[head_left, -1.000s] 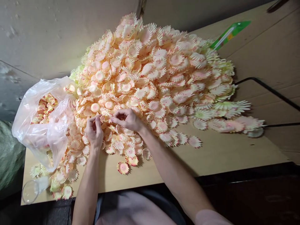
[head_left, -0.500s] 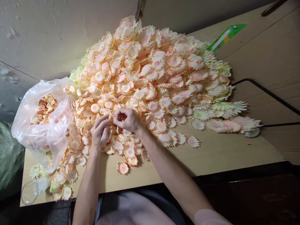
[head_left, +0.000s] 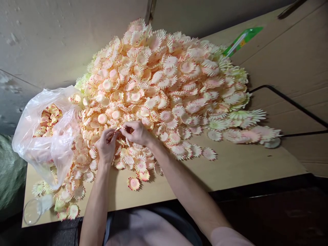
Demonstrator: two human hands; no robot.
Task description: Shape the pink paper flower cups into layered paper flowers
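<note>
Both hands are working at the near edge of the pile of paper flowers [head_left: 166,85]. The left hand [head_left: 106,147] and the right hand [head_left: 135,132] are meeting fingertip to fingertip, each pinched narrow on one small flower [head_left: 118,129] held just above the pile. The piece is mostly hidden by the fingers, so its exact form cannot be told.

Layout, read from the hands:
- 12 to 2 o'clock: the pile is rising high and spreading across the desk [head_left: 243,164].
- 9 o'clock: an open plastic bag [head_left: 43,136] is holding more flowers, its mouth touching the pile.
- 7 o'clock: a clear cup [head_left: 32,212] is lying at the desk corner.
- 6 o'clock: a loose flower [head_left: 134,183] is lying apart from the rest, near the front edge.
- 1 o'clock, well apart: a green packet [head_left: 242,39] is lying beyond the pile.

Risks, as judged from this layout: the forearms are resting close to the pile's loose fringe — a sideways sweep could push flowers off the front edge. The pinch is small and two-handed, so an uneven pull could tear the thin petals or drop the piece back into the pile, where it would be hard to tell from the others.
</note>
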